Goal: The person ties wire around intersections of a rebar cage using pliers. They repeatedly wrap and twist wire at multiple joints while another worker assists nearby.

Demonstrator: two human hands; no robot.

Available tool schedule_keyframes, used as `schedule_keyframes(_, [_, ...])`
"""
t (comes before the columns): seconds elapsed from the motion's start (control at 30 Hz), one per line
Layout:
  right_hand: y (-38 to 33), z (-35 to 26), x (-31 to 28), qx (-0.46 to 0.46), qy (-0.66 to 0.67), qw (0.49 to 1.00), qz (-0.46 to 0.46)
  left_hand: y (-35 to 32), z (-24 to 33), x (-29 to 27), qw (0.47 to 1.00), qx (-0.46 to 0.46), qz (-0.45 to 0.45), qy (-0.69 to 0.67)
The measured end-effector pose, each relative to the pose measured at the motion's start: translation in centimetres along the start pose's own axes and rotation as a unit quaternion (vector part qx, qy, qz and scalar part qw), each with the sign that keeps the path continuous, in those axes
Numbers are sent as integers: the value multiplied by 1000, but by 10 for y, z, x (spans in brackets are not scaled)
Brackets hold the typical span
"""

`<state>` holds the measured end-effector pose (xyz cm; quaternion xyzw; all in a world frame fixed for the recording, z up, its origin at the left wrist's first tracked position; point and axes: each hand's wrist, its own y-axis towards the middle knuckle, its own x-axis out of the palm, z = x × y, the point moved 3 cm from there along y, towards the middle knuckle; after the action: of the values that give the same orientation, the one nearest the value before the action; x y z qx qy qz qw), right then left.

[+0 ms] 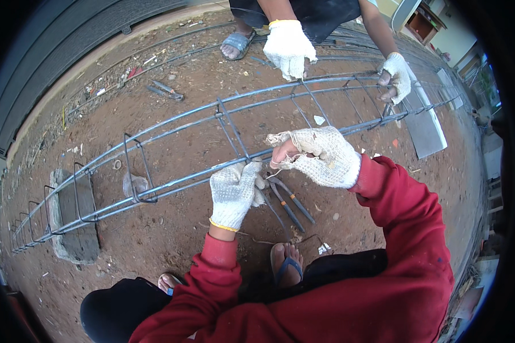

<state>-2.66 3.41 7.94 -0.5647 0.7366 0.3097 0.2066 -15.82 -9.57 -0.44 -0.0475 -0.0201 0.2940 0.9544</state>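
A long cage of steel bars (pixel 174 184) with bent rectangular stirrups (pixel 233 127) runs across in front of me. My left hand (pixel 232 191), in a white knit glove, is closed around the near lower bar beside a stirrup. Just to its right, my right hand (pixel 321 155) is pinched above the same bar, its glove frayed and a bare fingertip showing. A thin strand hangs by these fingers; whether it is wire or glove thread I cannot tell. Pincers with dark, orange-marked handles (pixel 292 200) lie on the ground below.
Opposite, another person's gloved hands (pixel 290 50) (pixel 396 80) are at the cage. A concrete block (pixel 74 217) lies under its left end, a grey board (pixel 426 134) under the right. Another pair of pliers (pixel 166 90) and loose bars (pixel 171 43) lie on the dirt beyond.
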Motion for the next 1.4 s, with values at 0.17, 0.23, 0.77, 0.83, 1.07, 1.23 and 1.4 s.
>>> schedule_keyframes(0.17, [-1, 6, -6, 25, -39, 998, -46, 0, 3, -2, 999, 24, -20, 42])
schedule_keyframes(0.23, [-10, 14, -3, -28, -94, 995, -36, -1, 3, -2, 1000, 14, -22, -5])
schedule_keyframes(0.77, [-14, 4, 26, -63, -321, 945, 3, 1, -4, -8, 996, 18, -76, -38])
schedule_keyframes(0.83, [-13, 4, 30, -73, -349, 934, 15, 2, -5, -7, 997, 7, -73, -35])
schedule_keyframes(1.07, [-13, 20, 56, -29, -380, 925, 14, 2, 1, -7, 998, 10, -66, -3])
schedule_keyframes(1.23, [2, 25, 60, -50, -403, 914, 8, 1, -5, -1, 1000, 20, -19, 8])
schedule_keyframes(1.4, [1, -14, 24, -125, -296, 937, 137, 6, -10, 2, 977, 177, 39, 114])
